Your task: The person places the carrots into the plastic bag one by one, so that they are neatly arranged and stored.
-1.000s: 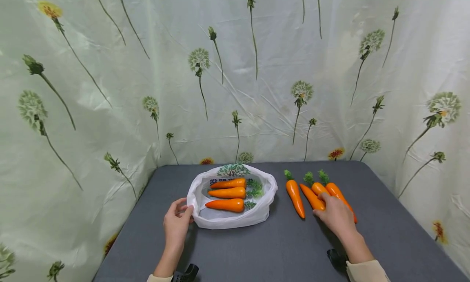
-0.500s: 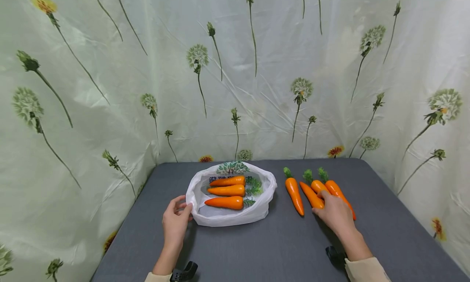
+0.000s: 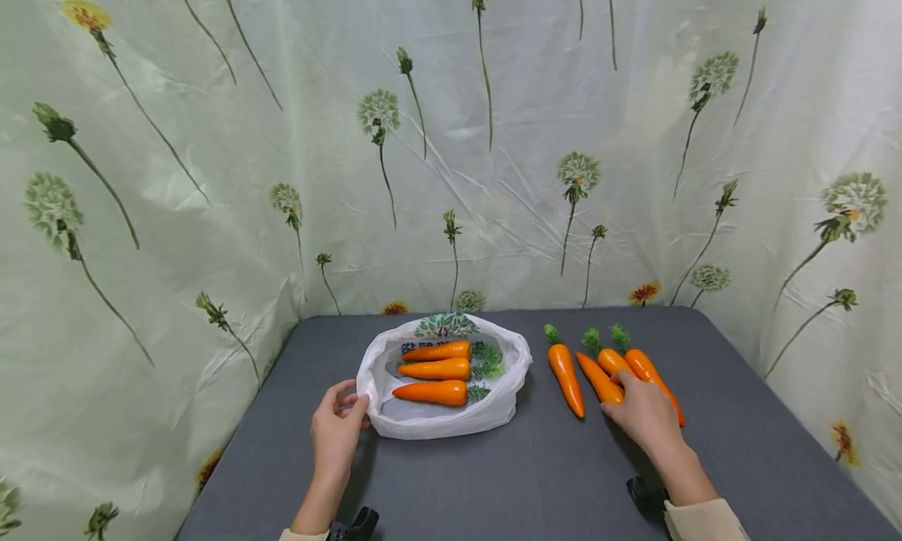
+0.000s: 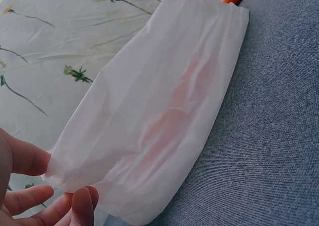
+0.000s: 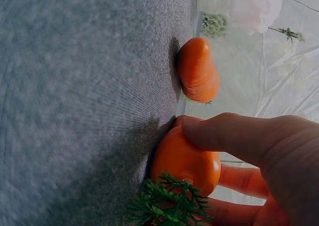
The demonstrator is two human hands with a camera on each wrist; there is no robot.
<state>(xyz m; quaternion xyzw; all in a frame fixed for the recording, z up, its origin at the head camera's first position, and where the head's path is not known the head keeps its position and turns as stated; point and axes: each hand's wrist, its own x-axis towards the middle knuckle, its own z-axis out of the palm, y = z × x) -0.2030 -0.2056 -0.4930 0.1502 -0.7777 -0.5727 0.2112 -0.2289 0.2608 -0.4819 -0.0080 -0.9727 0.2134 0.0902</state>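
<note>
On the grey table (image 3: 493,478) there are seven carrots in total. Three carrots (image 3: 437,370) lie inside the white plastic bag (image 3: 430,423), one beside the other, with their green tops pointing to the right. Four carrots (image 3: 599,373) lie on the table to the right of the bag, close together, with green tops pointing away from the person. The leftmost carrot (image 3: 566,369) of these four lies a little apart from the other three.

The left hand (image 3: 334,431) pinches the near left edge of the bag; in the left wrist view the thumb and fingers (image 4: 30,159) close on the thin plastic, and the shapes of carrots show faintly through it.

The right hand (image 3: 644,412) lies over the near ends of the group on the right. In the right wrist view the thumb (image 5: 229,134) presses on one carrot (image 5: 187,164) and other fingers are under it, so the hand grips this carrot, which rests on the table. Another carrot (image 5: 198,69) lies just beside it.

A light curtain (image 3: 451,134) printed with flowers surrounds the table.
</note>
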